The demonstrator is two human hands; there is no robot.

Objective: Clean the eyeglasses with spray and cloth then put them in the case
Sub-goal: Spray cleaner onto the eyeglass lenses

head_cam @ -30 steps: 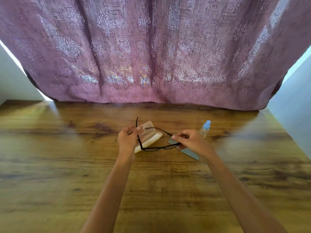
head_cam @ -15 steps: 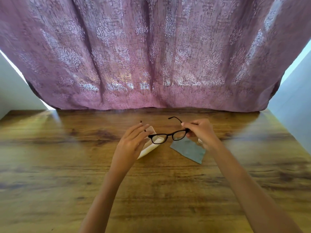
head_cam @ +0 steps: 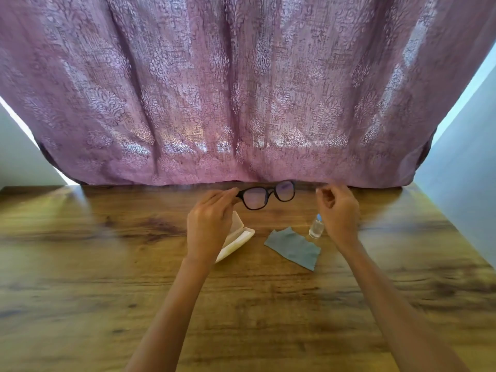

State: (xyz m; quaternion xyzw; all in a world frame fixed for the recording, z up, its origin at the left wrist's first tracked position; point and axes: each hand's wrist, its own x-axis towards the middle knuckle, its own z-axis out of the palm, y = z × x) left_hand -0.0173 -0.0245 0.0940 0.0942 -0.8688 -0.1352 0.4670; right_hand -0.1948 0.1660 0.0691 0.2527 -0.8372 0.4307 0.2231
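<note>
Wooden table (head_cam: 107, 264) runs back to a mauve patterned curtain (head_cam: 241, 89). Above it the left hand (head_cam: 209, 226) pinches one end of the black eyeglasses (head_cam: 265, 196), lenses upright. The right hand (head_cam: 339, 210) hovers just beside the other end, fingers curled; blur hides whether it grips anything. Below lie an open white case (head_cam: 236, 238), a grey cloth (head_cam: 294, 248) and an upright spray bottle (head_cam: 316, 228)

Head-worn view, looking forward and down, table (head_cam: 80, 264) near
</note>
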